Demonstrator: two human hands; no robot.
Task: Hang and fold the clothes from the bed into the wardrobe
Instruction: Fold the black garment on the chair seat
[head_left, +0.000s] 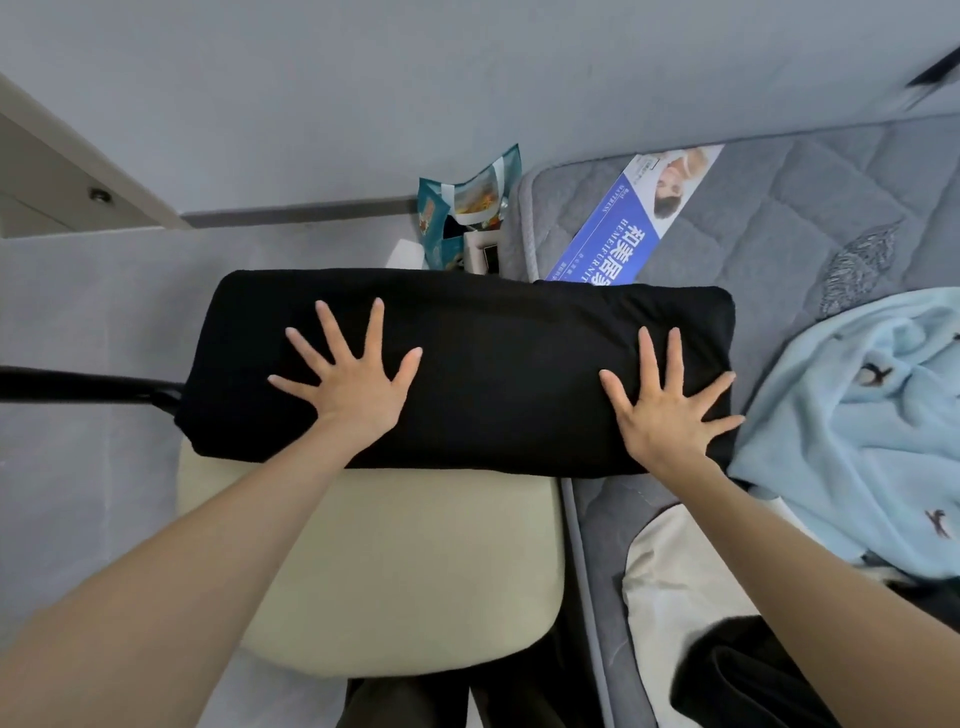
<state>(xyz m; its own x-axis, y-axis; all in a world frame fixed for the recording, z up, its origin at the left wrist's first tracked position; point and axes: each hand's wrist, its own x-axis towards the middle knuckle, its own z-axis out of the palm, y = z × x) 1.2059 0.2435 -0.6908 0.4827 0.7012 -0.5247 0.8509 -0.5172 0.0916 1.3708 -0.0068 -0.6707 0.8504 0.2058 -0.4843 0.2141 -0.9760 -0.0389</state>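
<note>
While both palms press flat on it, a folded black garment (467, 369) lies as a long rectangle bridging a cream chair seat (395, 561) and the edge of a grey quilted bed (779, 208). Left hand (348, 384) rests near its left end, right hand (665, 415) near its right end, fingers (324, 322) spread wide, gripping nothing. Just right of it, a light blue blanket (852, 431) is bunched on the bed. Beyond it, a teal bag (457, 208) stands beside the mattress.
</note>
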